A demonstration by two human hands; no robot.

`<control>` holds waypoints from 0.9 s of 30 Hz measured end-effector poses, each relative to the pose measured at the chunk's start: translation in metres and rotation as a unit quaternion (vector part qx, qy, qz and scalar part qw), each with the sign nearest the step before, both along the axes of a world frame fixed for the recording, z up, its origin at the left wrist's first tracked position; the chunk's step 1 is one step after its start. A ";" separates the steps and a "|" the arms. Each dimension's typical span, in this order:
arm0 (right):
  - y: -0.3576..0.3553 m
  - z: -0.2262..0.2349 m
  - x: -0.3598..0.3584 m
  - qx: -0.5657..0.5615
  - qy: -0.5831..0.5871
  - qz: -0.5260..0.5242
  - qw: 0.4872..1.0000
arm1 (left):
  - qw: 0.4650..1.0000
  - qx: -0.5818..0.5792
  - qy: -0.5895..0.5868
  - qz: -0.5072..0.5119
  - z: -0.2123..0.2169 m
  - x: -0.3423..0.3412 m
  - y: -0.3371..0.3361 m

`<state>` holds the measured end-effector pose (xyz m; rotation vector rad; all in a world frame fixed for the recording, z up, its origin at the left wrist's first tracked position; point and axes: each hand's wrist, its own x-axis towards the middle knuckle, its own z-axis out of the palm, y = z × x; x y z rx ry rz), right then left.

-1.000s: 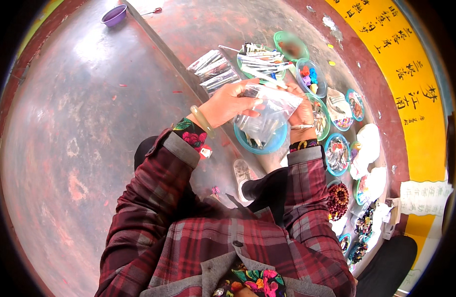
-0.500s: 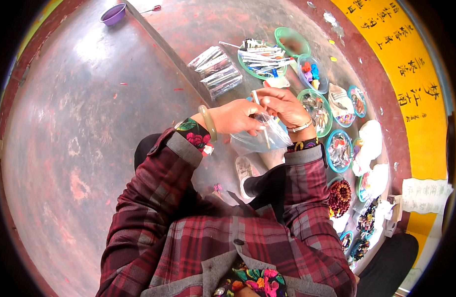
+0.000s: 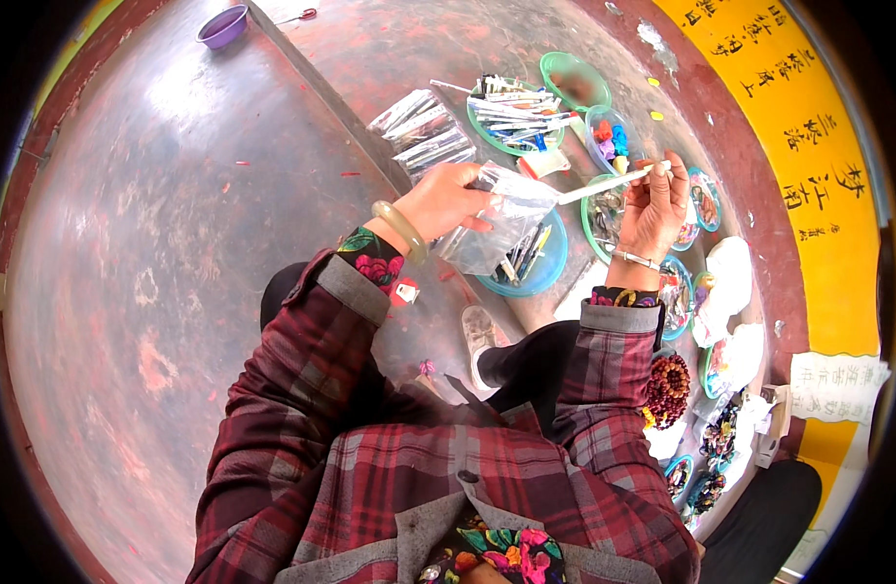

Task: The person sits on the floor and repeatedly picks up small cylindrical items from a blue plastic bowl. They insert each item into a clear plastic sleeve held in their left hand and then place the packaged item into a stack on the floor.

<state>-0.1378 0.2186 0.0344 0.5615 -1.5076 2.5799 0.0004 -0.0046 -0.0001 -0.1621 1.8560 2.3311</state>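
Observation:
A clear plastic bag (image 3: 482, 248) hangs from my left hand (image 3: 440, 202), pinched between the thumb and fingers near its top. My right hand (image 3: 650, 216), raised to the right of it, pinches one end of a thin white strip (image 3: 609, 183). The strip's other end points at the upper right of the bag; whether they touch I cannot tell. Below the bag stands a blue basin (image 3: 557, 268) with several slim pen-like sticks (image 3: 526, 255), partly hidden by the bag.
Beyond my hands lie a stack of packed clear bags (image 3: 433, 141) and a green basket (image 3: 482, 131) of similar sticks. Bowls of small parts, such as a blue-rimmed bowl (image 3: 674, 302), line the right side. A purple basin (image 3: 222, 27) stands far left.
My right hand has moved right and up, away from the bag, with the white strip. My left hand has risen slightly with the bag, and the blue basin beneath has come into view.

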 end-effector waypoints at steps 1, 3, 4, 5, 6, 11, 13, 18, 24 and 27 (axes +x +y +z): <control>0.001 -0.001 0.001 -0.006 0.011 0.002 1.000 | 1.000 0.001 -0.004 0.004 0.001 0.000 0.001; -0.006 -0.002 0.004 -0.010 0.008 0.010 1.000 | 1.000 -0.001 -0.004 -0.010 0.004 0.000 0.003; -0.009 -0.001 0.006 -0.003 0.013 0.014 1.000 | 1.000 -0.003 -0.005 -0.017 0.004 0.000 0.005; -0.011 -0.001 0.008 0.004 0.019 0.020 1.000 | 1.000 -0.010 -0.004 -0.018 0.004 0.000 0.005; -0.013 -0.002 0.009 0.010 0.018 0.024 1.000 | 1.000 -0.018 -0.004 -0.020 0.004 0.000 0.005; -0.016 -0.002 0.011 0.016 0.021 0.020 0.999 | 0.999 -0.038 0.001 -0.035 -0.003 -0.001 0.005; -0.016 -0.003 0.011 0.024 0.022 0.019 0.999 | 0.998 -0.047 -0.001 -0.037 -0.002 -0.001 0.005; -0.017 -0.005 0.012 0.070 0.027 0.026 0.997 | 0.999 -0.043 -0.007 -0.016 0.005 0.001 0.006; -0.020 -0.010 0.012 0.096 0.002 0.082 0.992 | 1.000 -0.020 -0.002 -0.013 0.003 0.001 0.005; -0.023 -0.011 0.013 0.127 -0.005 0.107 0.986 | 1.000 -0.018 -0.003 -0.017 0.001 0.000 0.004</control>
